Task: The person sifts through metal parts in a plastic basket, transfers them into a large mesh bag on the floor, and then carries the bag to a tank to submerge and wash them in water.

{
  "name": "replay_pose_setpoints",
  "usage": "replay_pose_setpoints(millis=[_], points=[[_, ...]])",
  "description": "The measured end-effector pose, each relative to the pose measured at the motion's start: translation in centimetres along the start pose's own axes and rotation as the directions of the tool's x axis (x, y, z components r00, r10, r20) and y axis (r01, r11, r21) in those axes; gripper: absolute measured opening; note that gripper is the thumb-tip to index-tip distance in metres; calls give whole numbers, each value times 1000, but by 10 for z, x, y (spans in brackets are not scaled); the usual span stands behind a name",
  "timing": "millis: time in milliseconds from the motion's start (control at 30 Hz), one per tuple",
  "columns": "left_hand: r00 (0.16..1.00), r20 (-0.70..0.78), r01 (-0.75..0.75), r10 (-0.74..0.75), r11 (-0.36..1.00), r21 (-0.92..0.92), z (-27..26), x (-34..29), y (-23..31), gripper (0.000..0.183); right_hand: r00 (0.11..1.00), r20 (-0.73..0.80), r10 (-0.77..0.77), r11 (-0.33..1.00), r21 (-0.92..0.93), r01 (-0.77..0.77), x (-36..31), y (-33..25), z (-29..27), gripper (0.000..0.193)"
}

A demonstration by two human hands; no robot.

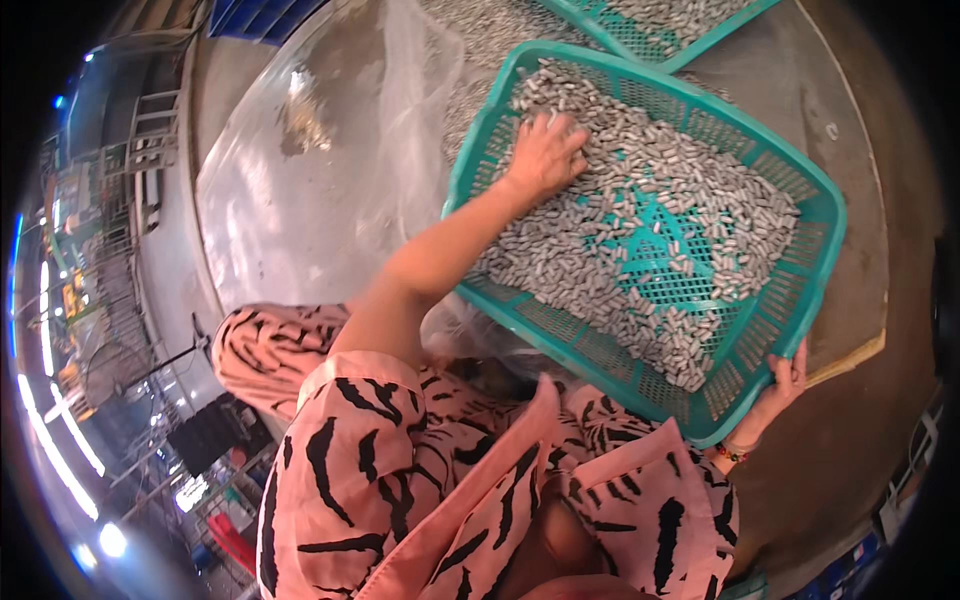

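A green plastic basket with slotted walls tilts in front of me. Across its floor lie many small grey cylindrical pieces, thinner toward the middle, where the green mesh shows through. My left hand rests on the pieces near the basket's far left side. Its fingers are bent and slightly apart; their tips are partly lost among the pieces. At the near right corner my right hand grips the basket's rim, fingers on the outer side, with a beaded bracelet on the wrist.
Behind the basket stands another green basket with similar grey pieces. More loose pieces lie on the ground sheet beside them. Clear plastic sheeting spreads at the left. A blue crate is at the far left, and metal racks line the left side.
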State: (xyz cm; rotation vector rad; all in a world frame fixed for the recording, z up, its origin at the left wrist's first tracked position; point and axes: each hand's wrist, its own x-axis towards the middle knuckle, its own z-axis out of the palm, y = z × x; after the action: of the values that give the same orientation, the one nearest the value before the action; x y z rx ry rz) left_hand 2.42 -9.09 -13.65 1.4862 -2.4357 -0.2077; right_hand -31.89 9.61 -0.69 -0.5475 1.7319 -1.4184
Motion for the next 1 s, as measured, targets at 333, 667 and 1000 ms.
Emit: replay_pose_setpoints(millis=[333, 667, 1000], points=[[959, 276, 61, 67, 901, -430, 11, -56, 177, 39, 999, -47, 24, 995, 101, -19, 0, -6, 14, 56], [984, 118, 148, -135, 982, -115, -23, 73, 61, 18, 999, -40, -24, 1000, 5, 24, 2, -8, -8, 60], [976, -211, 119, -57, 949, 293, 23, 28, -23, 37, 999, -31, -33, 998, -54, 32, 3, -8, 9, 57]])
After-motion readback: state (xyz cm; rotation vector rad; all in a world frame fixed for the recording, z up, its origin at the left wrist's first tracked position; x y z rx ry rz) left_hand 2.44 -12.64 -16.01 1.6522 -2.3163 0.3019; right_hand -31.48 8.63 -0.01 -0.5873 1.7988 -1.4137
